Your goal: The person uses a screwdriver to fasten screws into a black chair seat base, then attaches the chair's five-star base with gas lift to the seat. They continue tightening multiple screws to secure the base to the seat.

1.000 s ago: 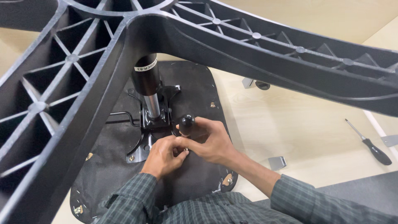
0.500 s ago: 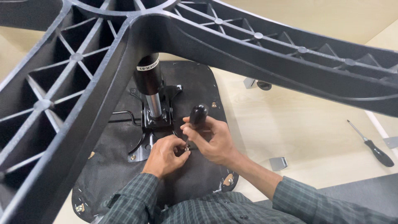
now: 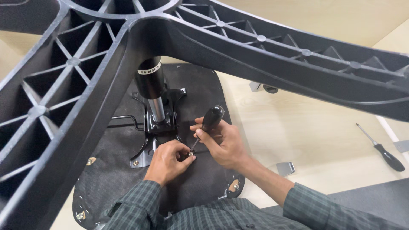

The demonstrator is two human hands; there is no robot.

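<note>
Two hands work at the underside of an overturned chair seat (image 3: 200, 200): the right hand (image 3: 226, 145) has its fingers (image 3: 203, 127) wrapped closed around the black handle of a screwdriver (image 3: 208, 121), whose shaft slants down to a small metal fastener (image 3: 190, 153). The left hand (image 3: 168, 162) pinches that fastener, fingertips nearly shut, just beside the black mounting plate (image 3: 159, 123) at the seat's centre. A second screwdriver (image 3: 383, 149) lies well apart on the pale floor (image 3: 298, 127), beneath the black star base (image 3: 255, 47).
</note>
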